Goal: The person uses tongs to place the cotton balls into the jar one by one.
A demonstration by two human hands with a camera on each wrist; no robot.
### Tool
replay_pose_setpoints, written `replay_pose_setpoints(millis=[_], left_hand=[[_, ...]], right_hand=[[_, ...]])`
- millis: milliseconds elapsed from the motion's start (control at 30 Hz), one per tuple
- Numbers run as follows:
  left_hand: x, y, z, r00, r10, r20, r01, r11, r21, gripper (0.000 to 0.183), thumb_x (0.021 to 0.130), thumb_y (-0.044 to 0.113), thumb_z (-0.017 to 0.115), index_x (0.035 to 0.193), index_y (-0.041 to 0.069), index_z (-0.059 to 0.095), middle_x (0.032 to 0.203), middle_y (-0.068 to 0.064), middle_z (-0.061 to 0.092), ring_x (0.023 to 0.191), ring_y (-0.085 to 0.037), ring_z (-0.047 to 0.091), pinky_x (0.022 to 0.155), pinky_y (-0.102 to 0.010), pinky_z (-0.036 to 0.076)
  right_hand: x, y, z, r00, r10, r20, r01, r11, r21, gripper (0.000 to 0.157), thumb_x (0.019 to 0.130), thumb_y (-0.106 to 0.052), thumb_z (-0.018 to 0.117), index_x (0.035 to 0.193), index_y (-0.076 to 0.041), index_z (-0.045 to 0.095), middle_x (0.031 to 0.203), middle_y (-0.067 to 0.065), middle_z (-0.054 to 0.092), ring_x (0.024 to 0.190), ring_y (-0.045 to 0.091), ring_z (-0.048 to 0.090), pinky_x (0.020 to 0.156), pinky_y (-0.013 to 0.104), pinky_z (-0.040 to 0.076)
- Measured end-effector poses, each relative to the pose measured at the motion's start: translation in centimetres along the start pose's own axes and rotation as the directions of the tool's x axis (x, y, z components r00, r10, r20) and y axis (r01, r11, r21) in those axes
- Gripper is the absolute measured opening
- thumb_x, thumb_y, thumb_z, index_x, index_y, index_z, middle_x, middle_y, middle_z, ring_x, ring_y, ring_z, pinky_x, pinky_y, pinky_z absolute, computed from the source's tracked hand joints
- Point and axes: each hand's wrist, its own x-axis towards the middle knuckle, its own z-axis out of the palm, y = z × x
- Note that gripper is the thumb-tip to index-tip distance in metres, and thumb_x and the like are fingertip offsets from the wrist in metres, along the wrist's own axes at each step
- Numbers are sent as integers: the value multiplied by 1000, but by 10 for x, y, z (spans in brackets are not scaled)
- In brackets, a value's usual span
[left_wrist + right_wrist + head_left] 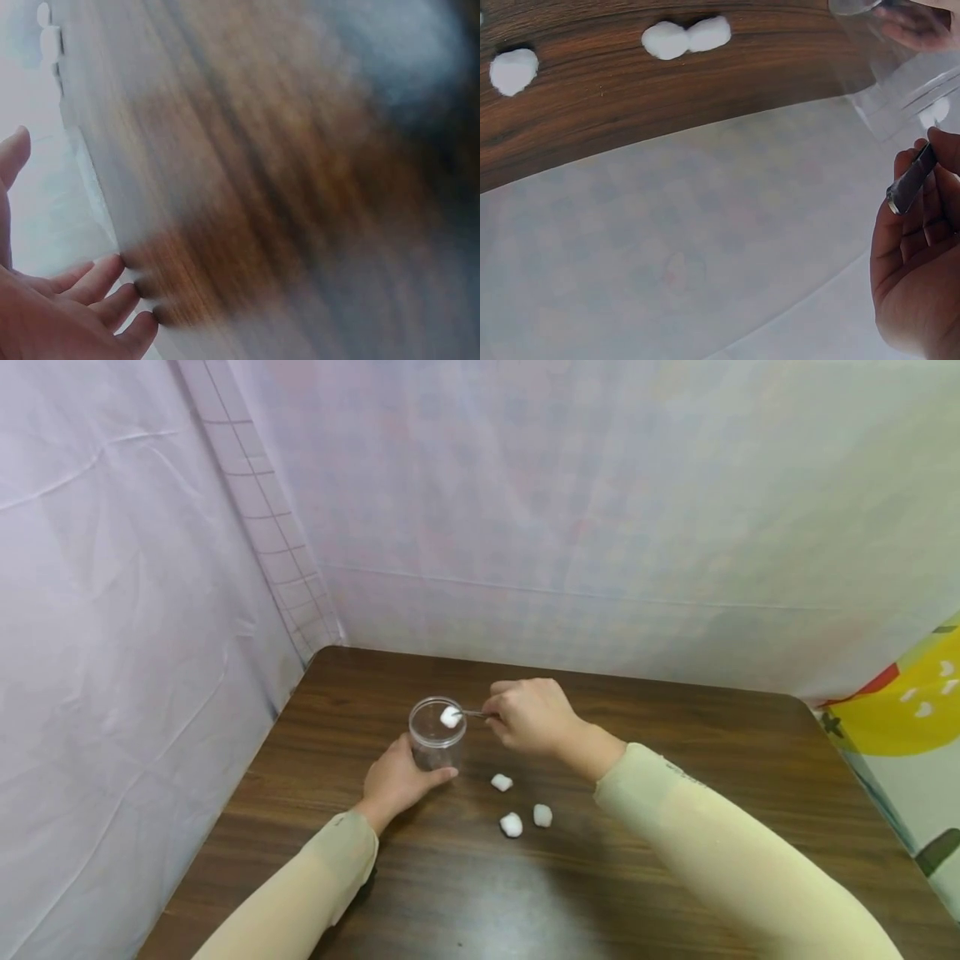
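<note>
A clear round jar [437,745] stands on the table with its open mouth upward. My left hand [397,781] holds its near left side, thumb across the front; the other fingers are mostly hidden in the head view. In the left wrist view the fingers [101,289] reach along the tabletop. My right hand [531,714] pinches metal tweezers [913,178] from the right of the jar. Their tips grip a white cotton ball [451,717] at the jar's mouth, overlapping the rim in the head view.
Three more cotton balls lie loose on the brown wooden table [675,760]: one cotton ball [502,782] close to the jar, another [512,825] nearer me, and one [543,815] to its right. A pale curtain [562,527] hangs behind the table's far edge.
</note>
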Motion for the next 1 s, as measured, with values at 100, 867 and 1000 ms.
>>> replay_pose_setpoints(millis=[100,867,1000], left_hand=[[0,0,0,1000,-1,0,1,1000,1,87,71,59,83,132,4,55,127,-14,64,111,-36,62,89,-55,48],[-1,9,5,999,15,38,-15,1000,-7,87,72,60,82,133,4,54,128,-15,63,112,-37,61,89,-56,48],[-4,5,-2,999,3,47,-3,1000,4,87,74,59,80,135,4,52,130,-16,61,113,-38,60,89,-57,47]], right_hand=[[-1,0,1,1000,-5,-1,5,1000,4,5,82,-22,76,87,-21,79,76,-12,57,54,6,51,46,30,44],[-76,39,-28,993,119,-17,-119,993,18,11,85,-25,78,94,-19,79,79,-9,59,53,5,50,41,27,38],[-133,67,-26,972,232,37,-232,973,-8,15,84,-26,79,95,-17,79,80,-8,60,54,5,49,40,28,37]])
